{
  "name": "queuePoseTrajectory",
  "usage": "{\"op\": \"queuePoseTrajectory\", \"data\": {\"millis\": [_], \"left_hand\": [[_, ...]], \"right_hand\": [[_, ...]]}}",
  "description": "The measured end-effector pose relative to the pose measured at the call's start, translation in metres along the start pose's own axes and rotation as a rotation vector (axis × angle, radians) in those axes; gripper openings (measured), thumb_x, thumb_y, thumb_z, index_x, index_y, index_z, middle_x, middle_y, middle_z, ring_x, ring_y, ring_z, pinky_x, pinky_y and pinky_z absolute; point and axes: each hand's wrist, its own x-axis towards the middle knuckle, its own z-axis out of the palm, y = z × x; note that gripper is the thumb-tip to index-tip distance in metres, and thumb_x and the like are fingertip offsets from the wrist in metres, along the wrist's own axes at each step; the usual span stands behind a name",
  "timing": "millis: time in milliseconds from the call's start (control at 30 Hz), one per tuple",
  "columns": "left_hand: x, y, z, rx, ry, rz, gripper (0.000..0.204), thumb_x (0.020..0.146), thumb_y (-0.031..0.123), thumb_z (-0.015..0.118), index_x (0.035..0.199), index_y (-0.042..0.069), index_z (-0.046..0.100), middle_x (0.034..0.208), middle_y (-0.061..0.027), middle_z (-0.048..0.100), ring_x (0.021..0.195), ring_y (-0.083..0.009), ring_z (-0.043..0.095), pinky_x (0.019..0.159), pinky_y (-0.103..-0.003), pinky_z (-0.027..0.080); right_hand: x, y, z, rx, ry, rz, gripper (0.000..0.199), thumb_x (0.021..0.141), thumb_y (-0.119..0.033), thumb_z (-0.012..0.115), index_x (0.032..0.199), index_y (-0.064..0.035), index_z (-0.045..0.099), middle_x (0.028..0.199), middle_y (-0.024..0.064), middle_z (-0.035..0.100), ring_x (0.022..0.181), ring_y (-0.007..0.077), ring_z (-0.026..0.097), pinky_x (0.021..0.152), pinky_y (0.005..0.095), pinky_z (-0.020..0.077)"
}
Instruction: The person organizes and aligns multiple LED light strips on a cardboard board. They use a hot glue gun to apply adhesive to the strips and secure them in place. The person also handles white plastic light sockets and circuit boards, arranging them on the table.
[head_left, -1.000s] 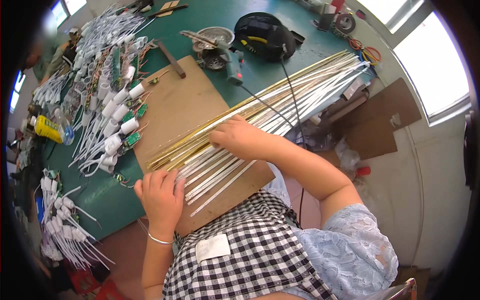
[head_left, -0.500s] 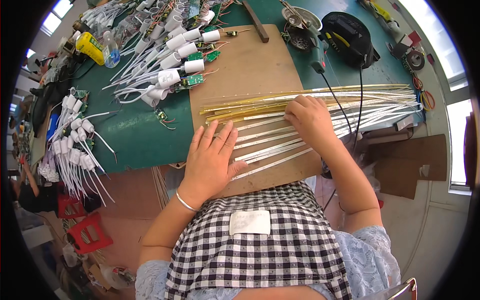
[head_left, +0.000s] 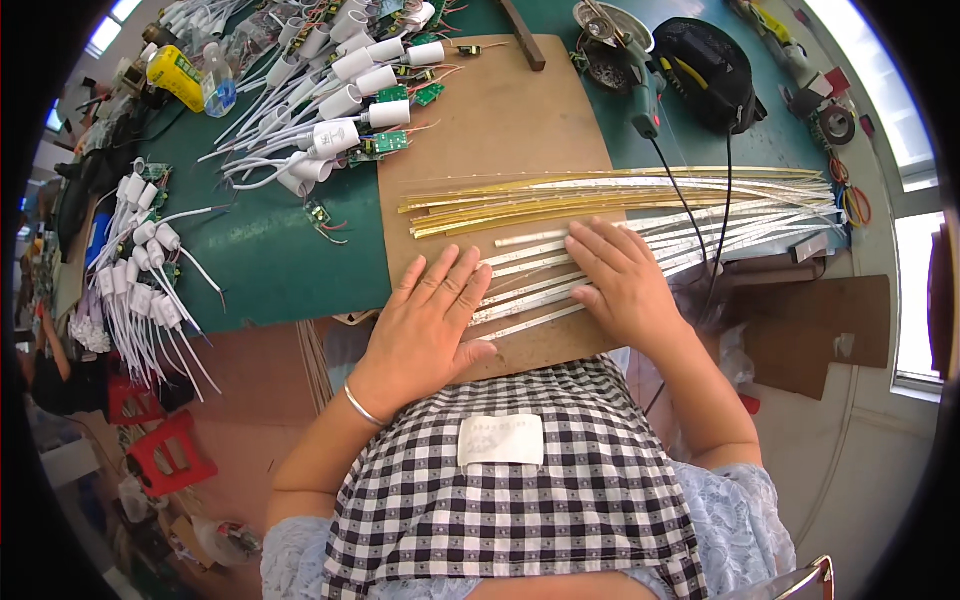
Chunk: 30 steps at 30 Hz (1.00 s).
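The bare left hand (head_left: pixel 425 315) and bare right hand (head_left: pixel 630 290) are laying open fingers (head_left: pixel 458 275) over narrow, flat white strips (head_left: pixel 530 239), seemingly evening them out and gripping none, though contact underneath is looking unclear. The strips are lying across a brown board (head_left: pixel 500 120), beside thin gold strips (head_left: pixel 470 215); any next move is probably calling for light, even pressure.

Table: green top (head_left: pixel 250 275), brn board (head_left: pixel 530 120) flat on it.
Board: yellow strips (head_left: pixel 470 210) + white strips (head_left: pixel 530 287) laid crosswise, R ends past board's R edge; dark bar (head_left: pixel 522 35) overlapping far end.
L of board: pile of wht sockets (head_left: pixel 345 100) w/ wires & grn PCBs; small PCB (head_left: pixel 318 212) nr board.
Near L edge: 2nd bunch (head_left: pixel 140 270), wires past edge.
Far L: yellow bottle (head_left: pixel 175 78), clear bottle (head_left: pixel 218 88).
Far R: metal dish (head_left: pixel 638 28), grn corded tool (head_left: pixel 645 105), blk mesh case (head_left: pixel 700 75).
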Motion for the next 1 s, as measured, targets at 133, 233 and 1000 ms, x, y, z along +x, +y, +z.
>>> {"op": "queuePoseTrajectory", "data": {"millis": [133,233,1000], "left_hand": [[-0.001,-0.004,0.000,-0.095,0.106,-0.062,0.081,0.094,0.057,0.045,0.151,0.001,0.029,0.156,-0.0203,0.028,0.145,-0.0363,0.025,0.117,-0.050,0.021],[-0.009,-0.008,0.003,-0.242,0.258,-0.150,0.082,0.094,0.056,0.046,0.151,-0.001,0.028,0.156,-0.0219,0.028,0.144,-0.0387,0.026,0.117,-0.051,0.020],[-0.015,0.006,0.008,0.023,0.057,-0.186,0.087,0.095,0.062,0.039,0.150,-0.004,0.026,0.158,-0.0205,0.023,0.149,-0.0346,0.017,0.118,-0.056,0.003]], "right_hand": [[0.015,-0.006,0.005,-0.035,-0.037,-0.011,0.064,0.092,-0.048,0.056,0.138,-0.0050,0.050,0.148,0.0121,0.044,0.142,0.0288,0.034,0.117,0.0448,0.0261],[0.012,-0.014,0.008,-0.039,-0.031,-0.002,0.074,0.091,-0.054,0.053,0.144,-0.0030,0.041,0.151,0.0147,0.039,0.142,0.0291,0.033,0.118,0.0456,0.0234],[0.021,0.015,0.007,0.198,0.163,0.122,0.008,0.084,-0.014,0.066,0.089,-0.0075,0.066,0.102,0.0060,0.060,0.103,0.0285,0.053,0.093,0.0411,0.0394]]}}
